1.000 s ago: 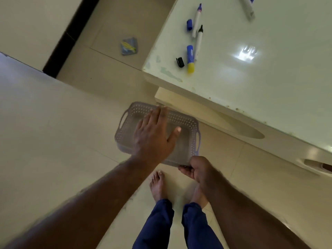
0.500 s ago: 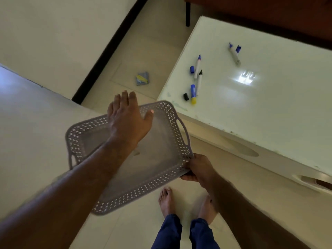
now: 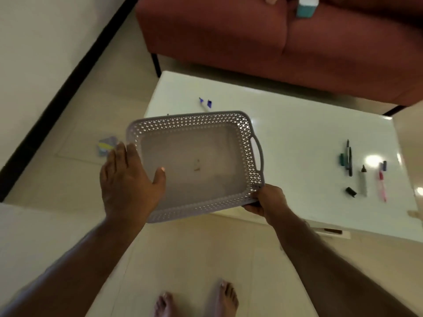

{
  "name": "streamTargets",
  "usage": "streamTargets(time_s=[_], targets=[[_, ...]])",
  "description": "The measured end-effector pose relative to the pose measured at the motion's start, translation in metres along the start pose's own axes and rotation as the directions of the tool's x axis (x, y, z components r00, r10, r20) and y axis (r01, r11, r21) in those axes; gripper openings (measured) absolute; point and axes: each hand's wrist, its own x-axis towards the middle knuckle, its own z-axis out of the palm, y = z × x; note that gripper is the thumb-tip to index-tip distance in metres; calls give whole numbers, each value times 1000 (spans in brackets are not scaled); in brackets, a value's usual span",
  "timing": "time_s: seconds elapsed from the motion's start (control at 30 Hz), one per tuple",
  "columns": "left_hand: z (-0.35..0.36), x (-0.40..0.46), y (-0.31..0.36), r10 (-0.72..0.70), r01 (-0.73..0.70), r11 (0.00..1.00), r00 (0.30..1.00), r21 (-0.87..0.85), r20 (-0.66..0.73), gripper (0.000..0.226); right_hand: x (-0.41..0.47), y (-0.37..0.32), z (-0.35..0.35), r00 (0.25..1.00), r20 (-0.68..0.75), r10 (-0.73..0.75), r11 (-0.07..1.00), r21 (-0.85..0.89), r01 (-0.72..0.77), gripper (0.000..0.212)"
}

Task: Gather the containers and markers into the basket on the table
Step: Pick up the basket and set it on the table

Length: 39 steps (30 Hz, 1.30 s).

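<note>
Empty grey lattice-rimmed basket [image 3: 246, 143] aloft over table edge; about 5 blurred markers [image 3: 362, 183] at right.

Maroon sofa [image 3: 229, 30] behind the white counter [image 3: 297, 133]. Teal-and-white box [image 3: 305, 6] on sofa seat. Small blue-yellow packet [image 3: 106, 145] on tiled floor [image 3: 68, 175], near dark skirting [image 3: 57, 99].
</note>
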Motion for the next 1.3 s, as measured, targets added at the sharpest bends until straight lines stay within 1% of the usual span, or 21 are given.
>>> streamTargets(time_s=[0.07, 0.1, 0.2, 0.27, 0.3, 0.4, 0.5, 0.57, 0.63, 0.77, 0.87, 1.0, 1.1, 1.2, 1.3], targets=[[21, 2, 21, -57, 66, 994, 992, -81, 113, 86, 8, -4, -29, 997, -68, 22, 999, 47, -19, 17], [28, 2, 31, -91, 110, 989, 978, -94, 186, 82, 12, -5, -41, 995, -95, 39, 998, 60, -34, 17], [52, 7, 66, -162, 209, 975, 906, -81, 391, 53, 22, -6, -79, 984, -162, 78, 992, 108, -60, 18], [66, 10, 82, -156, 218, 973, 867, -80, 473, 34, 29, -5, -99, 978, -186, 97, 990, 117, -76, 17], [74, 12, 89, -150, 227, 969, 848, -93, 509, 28, 32, -4, -108, 975, -197, 107, 989, 121, -84, 17], [95, 21, 106, -138, 266, 955, 789, -129, 599, 25, 45, -2, -129, 962, -233, 141, 983, 151, -107, 16], [112, 30, 120, -104, 246, 959, 770, -143, 629, 27, 58, -1, -141, 955, -246, 164, 976, 178, -122, 17], [113, 33, 133, -83, 247, 953, 769, -176, 634, 20, 66, -1, -145, 953, -243, 179, 971, 198, -132, 18], [112, 37, 145, -78, 283, 932, 768, -227, 635, 15, 74, -2, -148, 950, -245, 193, 967, 214, -141, 15], [120, 50, 159, -82, 357, 884, 754, -302, 652, 22, 92, -12, -152, 953, -243, 181, 972, 194, -135, 14], [129, 58, 165, -73, 349, 881, 768, -320, 636, 24, 104, -22, -152, 960, -226, 164, 976, 180, -125, 15], [146, 73, 175, -36, 331, 865, 789, -376, 613, 29, 118, -43, -151, 976, -187, 107, 976, 205, -67, 13], [166, 87, 179, -25, 321, 863, 798, -389, 602, 35, 128, -56, -150, 966, -223, 130, 965, 252, -72, 10], [176, 95, 185, -29, 322, 859, 807, -398, 590, 28, 136, -62, -150, 968, -218, 127, 951, 304, -56, 8], [167, 92, 197, -9, 296, 861, 823, -414, 569, 25, 144, -62, -150, 968, -219, 126, 933, 357, -41, 6]])
